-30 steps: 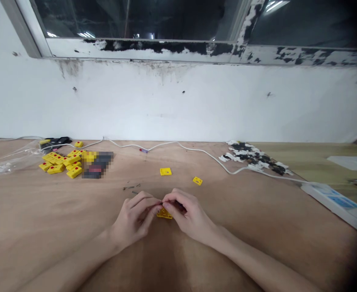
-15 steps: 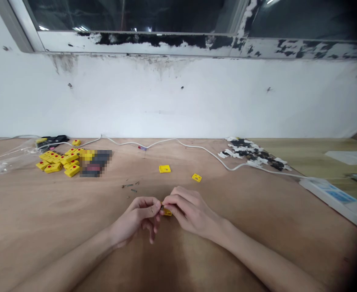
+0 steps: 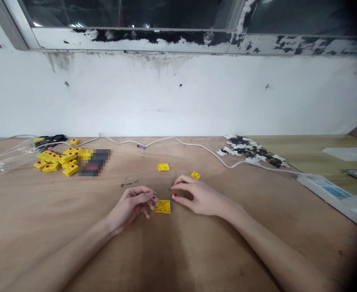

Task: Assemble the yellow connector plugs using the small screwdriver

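Note:
A yellow plastic casing half (image 3: 162, 207) lies on the wooden table between my hands, its ribbed inner side facing up. My left hand (image 3: 135, 205) is at its left edge, thumb and forefinger pinched on a tiny metallic part (image 3: 154, 196). To the right, my right hand (image 3: 198, 195) has its thumb and fingers apart. By that thumb's tip is a small white part with a red button (image 3: 174, 196); whether the thumb touches it I cannot tell. Beyond the hands lie a yellow cover (image 3: 163, 167) and a smaller yellow plate (image 3: 195, 175).
Several small screws or pins (image 3: 126, 184) lie beyond my left hand. Yellow boxes with red buttons (image 3: 52, 167) are piled at left. A purple-handled screwdriver (image 3: 141, 147) lies by a white cable (image 3: 201, 147). Black and white pieces (image 3: 250, 150) and a power strip (image 3: 327, 194) are at right.
My hands have moved apart, and the casing between them now shows fully. The fingers of my right hand have spread, and the red-button part has come into view beside them.

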A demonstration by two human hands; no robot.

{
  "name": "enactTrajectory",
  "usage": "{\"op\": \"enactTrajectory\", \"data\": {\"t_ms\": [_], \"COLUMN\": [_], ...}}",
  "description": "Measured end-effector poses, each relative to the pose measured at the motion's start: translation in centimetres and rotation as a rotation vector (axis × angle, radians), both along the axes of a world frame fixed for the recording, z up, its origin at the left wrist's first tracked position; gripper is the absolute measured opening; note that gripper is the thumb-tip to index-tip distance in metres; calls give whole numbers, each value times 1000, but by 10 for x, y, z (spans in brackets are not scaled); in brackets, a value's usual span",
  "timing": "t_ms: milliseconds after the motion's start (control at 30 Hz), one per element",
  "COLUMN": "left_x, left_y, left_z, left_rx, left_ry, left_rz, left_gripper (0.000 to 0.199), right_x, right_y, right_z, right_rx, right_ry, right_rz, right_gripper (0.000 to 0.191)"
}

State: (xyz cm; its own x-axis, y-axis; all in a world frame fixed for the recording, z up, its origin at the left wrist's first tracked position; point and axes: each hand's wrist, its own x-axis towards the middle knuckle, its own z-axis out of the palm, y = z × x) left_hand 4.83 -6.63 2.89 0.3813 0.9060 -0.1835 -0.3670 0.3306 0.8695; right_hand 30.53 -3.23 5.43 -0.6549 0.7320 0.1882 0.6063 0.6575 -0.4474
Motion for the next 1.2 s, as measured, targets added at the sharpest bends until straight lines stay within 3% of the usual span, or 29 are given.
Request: {"op": "enactTrajectory", "data": {"t_ms": [167, 333, 600, 767, 967, 1200], "left_x": [-1, 2, 2, 4, 8, 13], "left_y": [0, -1, -1, -2, -8, -11], "left_z": [1, 0, -8, -8, -3, 4], "left_rx": [-34, 22, 97, 227, 255, 256], "left_ry": [-38, -46, 9, 34, 90, 311], "left_rz": [40, 52, 68, 58, 98, 152], "left_gripper": [23, 31, 22, 12, 12, 20], "right_x": [-2, -20, -42, -45, -46, -43], "right_y": [6, -10, -32, -36, -38, -36], "right_z": [-12, -5, -6, -5, -4, -3], "right_rx": [-86, -143, 55, 87, 63, -92], "right_ry": [87, 326, 567, 599, 583, 497], "right_rz": [-14, -114, -52, -22, -3, -132], "right_gripper": [16, 20, 20, 12, 14, 11]}}
